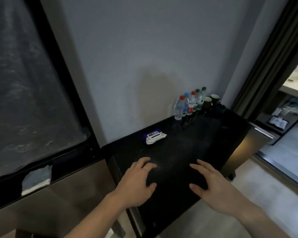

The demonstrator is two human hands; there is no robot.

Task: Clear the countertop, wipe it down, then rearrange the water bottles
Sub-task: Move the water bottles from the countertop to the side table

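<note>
1. In the head view we see a black worktop (187, 148) that stands against a grey wall (144, 57).
2. Our left hand (138, 182) is over the near part of the worktop. Its grip is released: the fingers are spread and a little bent, and they hold nothing.
3. Our right hand (212, 188) is beside it, also over the near part. Its grip is released too, with the fingers nearly straight and the thumb pointing to the left hand.
4. We cannot tell if the hands touch the surface or are just above it.
5. The water bottles (190, 104) stand upright in a tight row at the far end of the worktop, near the wall. Their caps are red, blue and green.
6. Two dark mugs (211, 102) stand just beside the bottles, on their right.
7. A pack of wet wipes (155, 136) lies near the wall, between the hands and the bottles, well apart from both.
8. On the left is a big dark window (29, 93) with a black frame.
</note>
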